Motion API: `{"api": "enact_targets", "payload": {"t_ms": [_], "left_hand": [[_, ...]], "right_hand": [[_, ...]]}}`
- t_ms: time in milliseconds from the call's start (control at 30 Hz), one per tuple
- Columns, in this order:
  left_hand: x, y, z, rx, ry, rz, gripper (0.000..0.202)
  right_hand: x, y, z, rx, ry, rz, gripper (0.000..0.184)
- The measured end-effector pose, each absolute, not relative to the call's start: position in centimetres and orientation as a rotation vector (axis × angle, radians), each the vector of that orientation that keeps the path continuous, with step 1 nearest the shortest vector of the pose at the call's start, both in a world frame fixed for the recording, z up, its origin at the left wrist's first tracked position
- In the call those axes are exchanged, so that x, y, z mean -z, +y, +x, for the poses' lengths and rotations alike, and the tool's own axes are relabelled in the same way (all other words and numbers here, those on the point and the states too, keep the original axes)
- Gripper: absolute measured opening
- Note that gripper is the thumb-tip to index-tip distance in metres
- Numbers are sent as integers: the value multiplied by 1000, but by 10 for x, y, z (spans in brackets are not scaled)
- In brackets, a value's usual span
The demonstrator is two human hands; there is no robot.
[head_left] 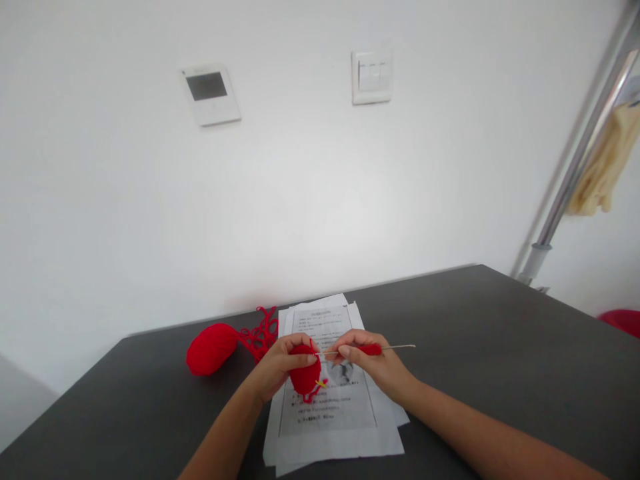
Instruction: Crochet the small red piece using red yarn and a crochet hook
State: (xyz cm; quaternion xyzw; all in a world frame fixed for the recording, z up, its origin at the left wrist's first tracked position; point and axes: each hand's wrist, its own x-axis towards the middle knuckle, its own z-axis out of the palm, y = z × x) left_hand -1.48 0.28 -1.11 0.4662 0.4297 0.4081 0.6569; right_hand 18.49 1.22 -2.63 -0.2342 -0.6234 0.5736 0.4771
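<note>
Left hand (276, 367) pinches red crocheted piece (304, 379) over printed sheets (345, 437) on dark table (475, 333). Right hand (369, 362) grips red-handled hook (371, 349), its thin shaft reaching the piece's edge at 1 o'clock. From the piece: yellow marker (321, 384) at 4 o'clock; red yarn ball (211, 349) between 9 and 10 o'clock, loose strands (259, 338) beside it.

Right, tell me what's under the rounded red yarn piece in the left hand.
Under the rounded red yarn piece, held by the left hand, lie printed white paper sheets on the dark grey table. Any print directly behind the piece is covered and cannot be seen.
</note>
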Motion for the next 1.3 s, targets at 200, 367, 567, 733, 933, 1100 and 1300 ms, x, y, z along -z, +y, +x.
{"api": "enact_targets", "payload": {"t_ms": [200, 367, 567, 733, 933, 1100, 1300], "left_hand": [[10, 0, -6, -930, 956, 1010, 27], [13, 0, -3, -907, 949, 1028, 32], [16, -1, 3, -926, 935, 1099, 33], [14, 0, 4, -975, 999, 1154, 32], [15, 4, 1, -1039, 1059, 1183, 25], [15, 3, 2, -1067, 1046, 1156, 22], [14, 2, 2, -1096, 1100, 1129, 23]], "right_hand": [[31, 9, 187, -992, -1736, -609, 18], [30, 12, 191, -664, -1968, -385, 14], [27, 17, 195, -549, -2113, -304, 17], [26, 18, 195, -694, -1979, -421, 9], [24, 17, 195, -841, -1932, -516, 9], [25, 20, 196, -918, -1880, -601, 9], [24, 21, 198, -1070, -1843, -614, 13]]}}
